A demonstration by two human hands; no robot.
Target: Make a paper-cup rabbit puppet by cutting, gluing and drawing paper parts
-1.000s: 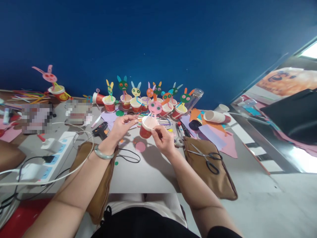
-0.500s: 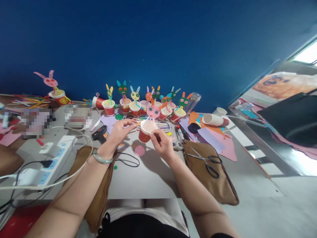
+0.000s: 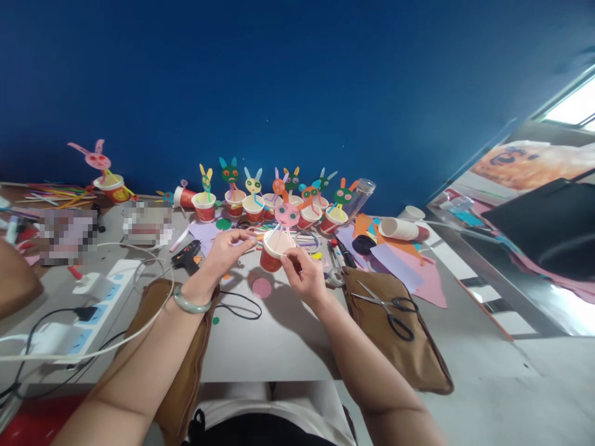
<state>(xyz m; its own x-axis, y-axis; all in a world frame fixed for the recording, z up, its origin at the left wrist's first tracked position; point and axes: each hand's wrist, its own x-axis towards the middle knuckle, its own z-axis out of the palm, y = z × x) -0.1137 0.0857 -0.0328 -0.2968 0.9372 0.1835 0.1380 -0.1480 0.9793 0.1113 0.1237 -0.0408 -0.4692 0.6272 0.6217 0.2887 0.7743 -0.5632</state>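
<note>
A red and white paper cup (image 3: 271,259) is held above the table in front of me, with a round pink paper face (image 3: 287,214) with green eyes on thin sticks rising from it. My right hand (image 3: 304,272) pinches the cup's right rim between thumb and fingers. To the cup's left, my left hand (image 3: 231,249) has its fingertips pressed together, apart from the cup; what they hold, if anything, is too small to make out. A pink paper disc (image 3: 261,287) lies on the table below the cup.
Several cups with paper rabbit heads (image 3: 253,203) line the blue wall. Scissors (image 3: 388,308) lie on a brown pouch (image 3: 404,341) at right. A black glue gun (image 3: 186,256), a power strip (image 3: 100,310) and cables are at left. Stacked cups (image 3: 400,228) lie on their side.
The view has shifted slightly. The pink face sits a little lower and further left over the cup. Both hands keep nearly the same pose.
</note>
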